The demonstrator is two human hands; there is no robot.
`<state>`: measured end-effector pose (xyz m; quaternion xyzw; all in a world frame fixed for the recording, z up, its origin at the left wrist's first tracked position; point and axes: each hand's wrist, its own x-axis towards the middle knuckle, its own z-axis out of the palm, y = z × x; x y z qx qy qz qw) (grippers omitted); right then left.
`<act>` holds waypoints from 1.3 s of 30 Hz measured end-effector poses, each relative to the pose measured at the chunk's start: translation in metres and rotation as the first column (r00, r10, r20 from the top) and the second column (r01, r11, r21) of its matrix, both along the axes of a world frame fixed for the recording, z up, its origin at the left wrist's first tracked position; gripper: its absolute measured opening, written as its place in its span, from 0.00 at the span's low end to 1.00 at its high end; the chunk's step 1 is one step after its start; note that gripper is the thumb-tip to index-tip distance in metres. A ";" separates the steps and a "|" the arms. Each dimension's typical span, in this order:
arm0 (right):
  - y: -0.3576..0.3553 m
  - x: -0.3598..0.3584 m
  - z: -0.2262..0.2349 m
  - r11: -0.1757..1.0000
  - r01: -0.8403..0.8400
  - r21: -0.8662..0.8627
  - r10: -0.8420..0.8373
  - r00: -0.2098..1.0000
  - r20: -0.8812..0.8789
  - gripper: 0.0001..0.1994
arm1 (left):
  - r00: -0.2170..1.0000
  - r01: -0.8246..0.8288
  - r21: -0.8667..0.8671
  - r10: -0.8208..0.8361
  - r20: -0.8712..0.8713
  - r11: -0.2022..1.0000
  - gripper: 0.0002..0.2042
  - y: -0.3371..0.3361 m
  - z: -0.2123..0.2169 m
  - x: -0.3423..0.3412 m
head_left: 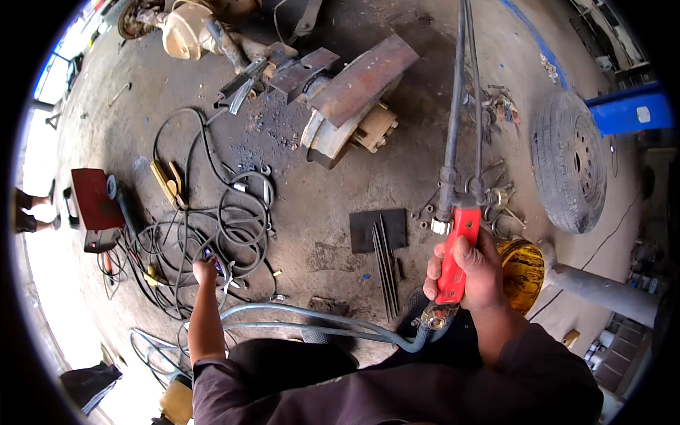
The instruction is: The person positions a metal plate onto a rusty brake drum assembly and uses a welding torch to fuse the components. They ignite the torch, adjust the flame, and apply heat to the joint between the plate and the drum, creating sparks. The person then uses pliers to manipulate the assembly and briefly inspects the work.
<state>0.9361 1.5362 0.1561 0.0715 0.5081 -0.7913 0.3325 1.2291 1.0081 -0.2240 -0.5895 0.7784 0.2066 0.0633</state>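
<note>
My right hand [469, 273] grips the red handle of a gas cutting torch [453, 255]. Its two long metal tubes [457, 92] run up and away over the floor. Grey-blue hoses [319, 319] leave the base of the handle and curve left across my lap. My left hand [206, 270] reaches down to the tangle of black cables [227, 227] on the concrete floor; its fingers are curled at a cable, and I cannot see clearly whether it grips anything.
A red welding machine [92, 205] stands at the left. Several welding rods [384, 258] lie on a dark plate. A rusty axle and brake assembly [340, 106] sits ahead. A tyre [570, 159] lies at the right, a yellow bucket [523, 273] beside my right hand.
</note>
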 end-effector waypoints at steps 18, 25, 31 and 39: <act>-0.030 0.011 -0.010 0.934 -0.343 -0.099 0.349 0.936 0.054 0.11 | 0.970 0.232 -0.207 -0.211 0.118 0.951 0.09 0.078 0.118 0.001; -0.056 0.016 -0.041 0.902 -0.411 -0.134 0.419 0.907 0.039 0.13 | 0.813 0.460 0.214 -0.311 -0.493 0.862 0.08 0.210 0.367 -0.070; -0.059 0.027 -0.033 0.849 -0.493 -0.191 0.506 0.862 0.024 0.14 | 0.569 0.731 0.187 -0.436 -0.697 0.656 0.08 0.348 0.427 -0.100; -0.016 0.025 -0.017 0.861 -0.463 -0.211 0.478 0.878 0.021 0.13 | -0.072 0.942 -0.326 -0.907 -0.414 0.074 0.25 0.397 0.413 -0.123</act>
